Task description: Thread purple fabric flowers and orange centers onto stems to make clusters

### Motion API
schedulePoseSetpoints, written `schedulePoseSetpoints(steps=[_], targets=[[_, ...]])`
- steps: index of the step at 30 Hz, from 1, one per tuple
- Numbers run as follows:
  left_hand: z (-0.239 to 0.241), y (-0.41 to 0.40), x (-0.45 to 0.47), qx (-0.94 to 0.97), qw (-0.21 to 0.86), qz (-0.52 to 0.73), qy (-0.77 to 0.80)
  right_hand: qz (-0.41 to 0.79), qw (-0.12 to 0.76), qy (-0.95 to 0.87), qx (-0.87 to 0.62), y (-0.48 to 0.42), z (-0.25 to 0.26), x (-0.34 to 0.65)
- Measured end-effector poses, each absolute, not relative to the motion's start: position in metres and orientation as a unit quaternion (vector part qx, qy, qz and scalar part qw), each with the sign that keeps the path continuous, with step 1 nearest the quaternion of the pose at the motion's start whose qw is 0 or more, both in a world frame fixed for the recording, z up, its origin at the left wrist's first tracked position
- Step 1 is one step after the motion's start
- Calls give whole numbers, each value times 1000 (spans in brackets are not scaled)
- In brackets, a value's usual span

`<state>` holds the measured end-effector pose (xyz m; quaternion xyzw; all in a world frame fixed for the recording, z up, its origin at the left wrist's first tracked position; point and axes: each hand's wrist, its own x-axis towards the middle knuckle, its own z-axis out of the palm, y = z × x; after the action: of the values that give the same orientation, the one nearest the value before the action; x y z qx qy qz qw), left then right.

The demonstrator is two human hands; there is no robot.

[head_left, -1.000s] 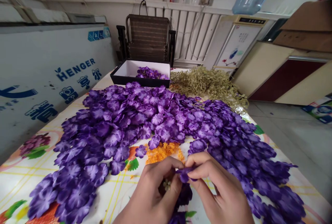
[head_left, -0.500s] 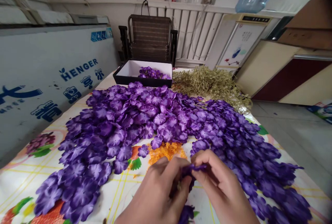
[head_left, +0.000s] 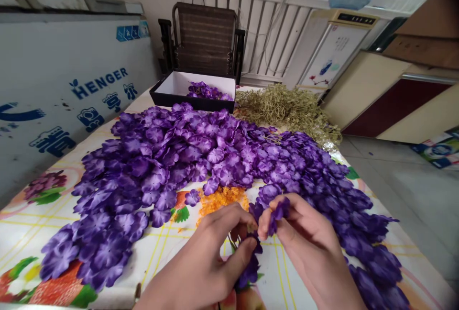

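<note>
Low in the middle, my left hand [head_left: 211, 252] is closed around a thin green flower stem that carries purple blossoms [head_left: 251, 269]; they hang below the fingers. My right hand [head_left: 304, 238], just beside it, pinches a purple artificial petal [head_left: 278, 213] between thumb and fingers. The fingertips of both hands nearly meet, and the spot between them is partly hidden. Beyond the hands, a wide heap of purple fabric petals [head_left: 201, 145] curves across the table. A patch of small orange pieces [head_left: 220, 199] lies just past my left hand.
A black box with white inside [head_left: 161, 97] stands at the far table end, holding some purple flowers. Right of it lies a pile of green plastic stems [head_left: 287, 106]. A folding chair [head_left: 204, 37] stands behind, a white freezer [head_left: 71, 71] at left, a water dispenser [head_left: 326, 56] at right.
My hands have moved slightly apart, and the petal in my right hand is now turned more upright. The view has tilted down a little.
</note>
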<state>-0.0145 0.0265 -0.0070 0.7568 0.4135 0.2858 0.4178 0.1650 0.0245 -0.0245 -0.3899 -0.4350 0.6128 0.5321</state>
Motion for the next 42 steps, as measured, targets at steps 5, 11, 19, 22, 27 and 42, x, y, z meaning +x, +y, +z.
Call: schedulePoseSetpoints(steps=[5, 11, 19, 22, 27, 42], targets=[[-3, 27, -15, 779, 395, 304, 380, 579, 518, -507, -373, 23, -27, 169], [-9, 24, -18, 785, 396, 280, 386, 506, 533, -571, -365, 15, -17, 164], [-6, 23, -14, 796, 350, 341, 357, 369, 520, -670, -380, 15, -4, 159], [-4, 24, -14, 806, 320, 358, 346, 379, 534, -656, -375, 14, -8, 159], [-5, 24, -15, 830, 251, 358, 345, 426, 534, -639, -354, 12, -18, 160], [-13, 16, -17, 849, 199, 342, 349, 513, 563, -549, -344, 18, -23, 147]])
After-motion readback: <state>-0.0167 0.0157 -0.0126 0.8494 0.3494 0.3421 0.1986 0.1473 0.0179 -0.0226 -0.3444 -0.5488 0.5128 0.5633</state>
